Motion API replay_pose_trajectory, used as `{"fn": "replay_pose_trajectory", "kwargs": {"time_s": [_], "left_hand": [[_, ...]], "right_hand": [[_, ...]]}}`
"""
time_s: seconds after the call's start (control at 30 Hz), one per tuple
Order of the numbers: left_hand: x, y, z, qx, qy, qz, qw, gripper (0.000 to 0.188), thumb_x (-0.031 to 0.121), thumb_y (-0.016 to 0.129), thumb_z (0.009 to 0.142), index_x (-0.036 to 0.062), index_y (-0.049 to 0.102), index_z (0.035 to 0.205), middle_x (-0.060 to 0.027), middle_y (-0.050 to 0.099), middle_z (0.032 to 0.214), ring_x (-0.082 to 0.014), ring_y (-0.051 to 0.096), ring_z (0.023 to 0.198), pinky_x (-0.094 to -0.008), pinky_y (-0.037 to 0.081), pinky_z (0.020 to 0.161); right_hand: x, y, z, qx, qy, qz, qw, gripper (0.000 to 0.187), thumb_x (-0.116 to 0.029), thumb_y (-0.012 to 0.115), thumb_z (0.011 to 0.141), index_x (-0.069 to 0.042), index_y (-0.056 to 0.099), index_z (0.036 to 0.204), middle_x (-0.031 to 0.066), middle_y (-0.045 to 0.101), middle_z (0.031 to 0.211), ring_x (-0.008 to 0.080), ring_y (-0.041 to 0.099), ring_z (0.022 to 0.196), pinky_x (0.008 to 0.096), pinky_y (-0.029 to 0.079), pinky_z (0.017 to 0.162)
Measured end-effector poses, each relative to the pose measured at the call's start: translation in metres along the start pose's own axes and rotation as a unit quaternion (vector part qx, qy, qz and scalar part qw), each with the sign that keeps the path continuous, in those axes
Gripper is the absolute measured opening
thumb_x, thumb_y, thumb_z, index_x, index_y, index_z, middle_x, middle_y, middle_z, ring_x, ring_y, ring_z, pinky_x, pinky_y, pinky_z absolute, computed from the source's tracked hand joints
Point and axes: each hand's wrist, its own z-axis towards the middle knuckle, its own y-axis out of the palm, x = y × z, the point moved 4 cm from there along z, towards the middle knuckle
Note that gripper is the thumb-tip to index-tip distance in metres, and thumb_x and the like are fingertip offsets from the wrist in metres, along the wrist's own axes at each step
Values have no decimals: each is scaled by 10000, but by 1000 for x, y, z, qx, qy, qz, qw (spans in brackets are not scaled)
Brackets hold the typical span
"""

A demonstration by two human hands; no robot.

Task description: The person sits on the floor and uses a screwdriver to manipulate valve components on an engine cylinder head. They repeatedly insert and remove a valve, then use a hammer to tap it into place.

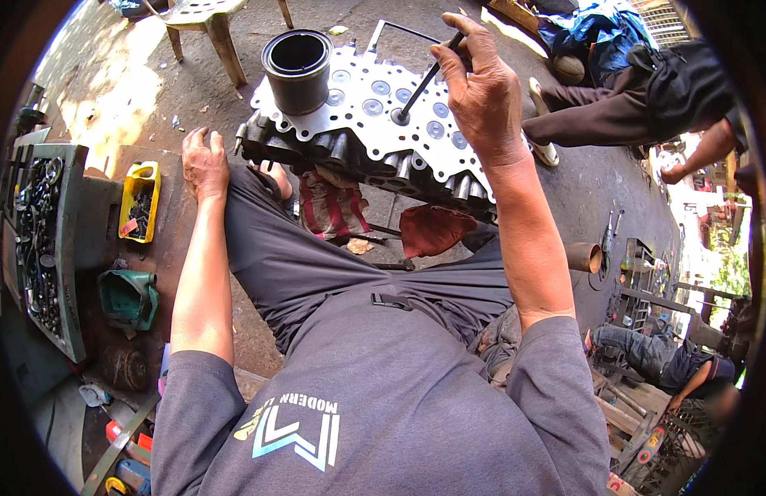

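In front of my knees sits an engine cylinder head point(360, 134) with a flat silver face, bolt holes and several round grey valve faces. My right hand point(485, 95) is closed around the upper end of a thin black rod point(428, 78). The rod slants down to the left, and its round dark foot rests on one valve face. A dark, hollow metal cylinder point(296, 87) stands upright on the left end of the head. My left hand point(205, 164) lies on my left knee, fingers stretched out, holding nothing.
On the left are a grey tray of tools point(42, 240), a yellow container of small parts point(141, 202) and a cut-open green container point(128, 298). Red cloth point(432, 230) lies below the head. A plastic chair point(205, 16) stands behind. Other people are at the right.
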Motion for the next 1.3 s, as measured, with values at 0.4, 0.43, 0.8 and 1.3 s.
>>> {"fn": "replay_pose_trajectory", "kwargs": {"time_s": [0.4,0.43,0.8,1.3], "left_hand": [[1,0,-1,-1,-7,4,1000,337,264,598,892,15,663,1111,-152,613,1220,-309,567,1159,-372,426,1011],[1,-1,-1,2,-2,8,1000,339,266,595,893,16,663,1111,-152,614,1219,-310,566,1160,-373,426,1011],[2,-1,0,-2,10,-9,1000,317,234,590,886,-1,662,1087,-181,610,1205,-333,573,1132,-392,435,997],[-3,-3,-4,20,38,-15,999,317,198,602,898,-17,637,1127,-202,609,1185,-344,557,1147,-401,423,1006]], "right_hand": [[-1,-19,6,58,107,140,983,452,62,640,863,-56,540,1287,14,582,780,81,540,693,236,483,607],[4,-20,4,85,124,190,970,487,109,601,859,-34,476,1307,-35,456,726,54,444,652,204,385,605],[30,46,-51,-210,352,211,887,238,-238,551,1002,-46,691,1013,34,664,705,69,600,610,231,480,545],[-32,-43,-162,-123,353,351,859,450,58,514,932,-62,484,1365,64,648,1100,78,584,833,212,488,766]]}}
